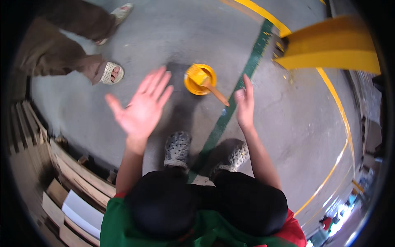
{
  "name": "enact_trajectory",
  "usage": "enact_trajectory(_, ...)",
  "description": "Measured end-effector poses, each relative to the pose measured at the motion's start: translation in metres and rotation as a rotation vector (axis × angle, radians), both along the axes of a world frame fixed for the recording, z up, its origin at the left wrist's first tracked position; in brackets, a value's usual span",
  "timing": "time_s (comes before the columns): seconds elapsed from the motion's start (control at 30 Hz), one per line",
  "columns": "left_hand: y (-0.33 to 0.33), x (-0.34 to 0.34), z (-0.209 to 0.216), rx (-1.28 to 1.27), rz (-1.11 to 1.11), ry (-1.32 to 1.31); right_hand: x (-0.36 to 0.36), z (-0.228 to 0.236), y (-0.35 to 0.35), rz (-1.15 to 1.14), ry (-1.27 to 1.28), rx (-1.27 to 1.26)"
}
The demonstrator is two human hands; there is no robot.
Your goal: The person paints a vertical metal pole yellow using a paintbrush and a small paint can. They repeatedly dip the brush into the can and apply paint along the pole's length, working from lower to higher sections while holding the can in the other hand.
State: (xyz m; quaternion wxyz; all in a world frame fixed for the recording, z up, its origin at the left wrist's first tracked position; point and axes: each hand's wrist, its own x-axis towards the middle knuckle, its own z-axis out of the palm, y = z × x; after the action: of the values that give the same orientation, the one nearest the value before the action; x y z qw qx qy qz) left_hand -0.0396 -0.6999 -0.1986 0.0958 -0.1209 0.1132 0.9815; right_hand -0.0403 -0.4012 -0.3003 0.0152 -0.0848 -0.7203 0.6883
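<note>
My left hand (142, 107) is raised with the palm turned up and the fingers spread, holding nothing. Across from it, my right hand (245, 103) is seen nearly edge-on, its fingers stretched out and nothing visible in it. Between them on the floor stands a small round yellow paint container (213, 74). A paintbrush (214, 92) lies across its top, the bristles coated in yellow paint and the wooden handle sticking out over the rim toward my right hand. Neither hand touches the brush or the container.
A green painted line (222, 120) crosses the grey floor (288, 136) beside the container. A yellow metal beam (329, 45) juts in at upper right. Another person's sandalled foot (112, 73) is at upper left. Wooden boards (82, 166) are stacked at lower left.
</note>
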Motion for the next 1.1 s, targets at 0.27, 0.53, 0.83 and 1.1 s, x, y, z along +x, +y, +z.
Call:
enact_trajectory(0.27, -0.023, 0.037, 0.059, -0.305, -0.065, 0.077, -0.014, 0.097, 0.052, -0.16, 0.048, -1.425)
enact_trajectory(0.53, 0.004, 0.058, 0.176, -1.501, -0.937, 0.374, 0.021, 0.202, 0.086, -0.087, 0.051, -1.475)
enact_trajectory(0.83, 0.04, 0.11, 0.26, -1.962, -0.972, 0.295, 0.112, 0.32, 0.088, 0.103, -0.539, 0.407)
enact_trajectory(1.1, -0.015, 0.192, 0.408, -1.971, -1.39, 0.294, 0.197, 0.384, 0.018, -0.175, -0.61, 0.705)
